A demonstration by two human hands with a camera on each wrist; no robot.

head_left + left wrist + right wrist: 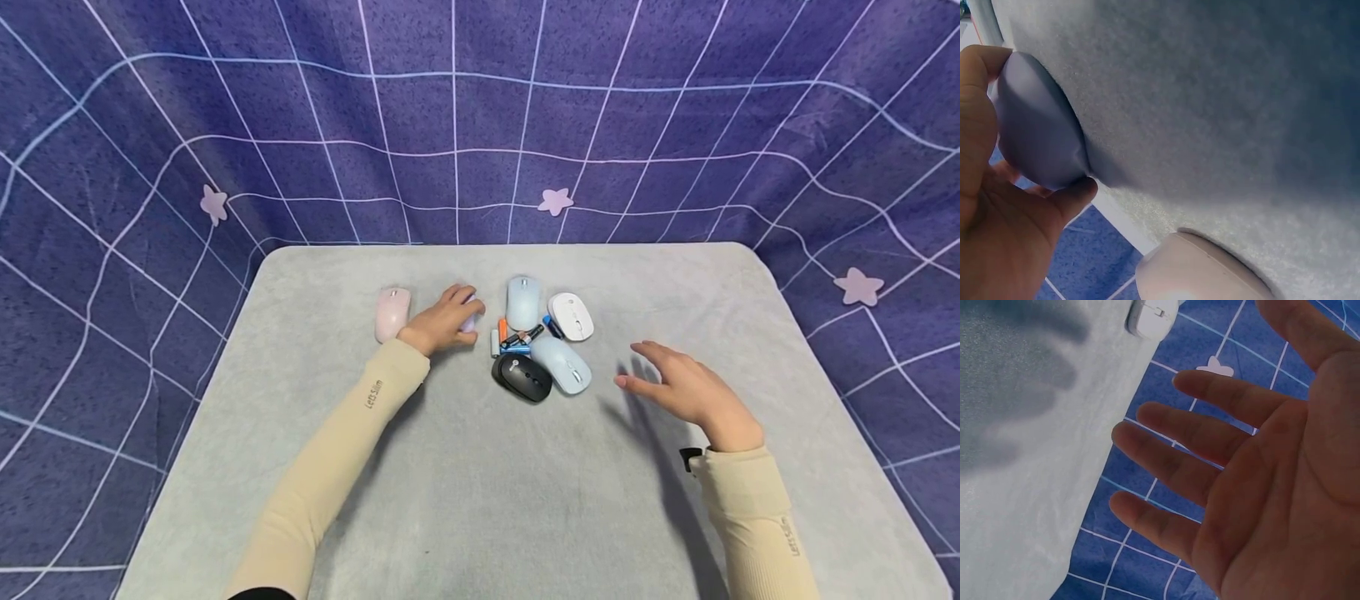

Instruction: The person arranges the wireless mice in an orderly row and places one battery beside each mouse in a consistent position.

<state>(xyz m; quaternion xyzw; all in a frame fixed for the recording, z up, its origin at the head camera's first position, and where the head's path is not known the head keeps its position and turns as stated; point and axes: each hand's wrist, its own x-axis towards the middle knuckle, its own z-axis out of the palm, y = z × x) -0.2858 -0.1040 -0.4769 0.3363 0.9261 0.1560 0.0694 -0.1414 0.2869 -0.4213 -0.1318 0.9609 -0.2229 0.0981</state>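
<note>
A lavender computer mouse is gripped by my left hand, thumb and fingers around its sides; in the head view the hand hides most of it. Just left of that hand lies a pink mouse. My right hand hovers above the right part of the table, fingers spread and holding nothing. Between the hands sit a light blue mouse, a white mouse, a second light blue mouse and a black mouse. They surround several small batteries.
Everything lies on a grey cloth-covered table. Behind it and along both sides hangs a purple-blue curtain with a white grid and pale stars.
</note>
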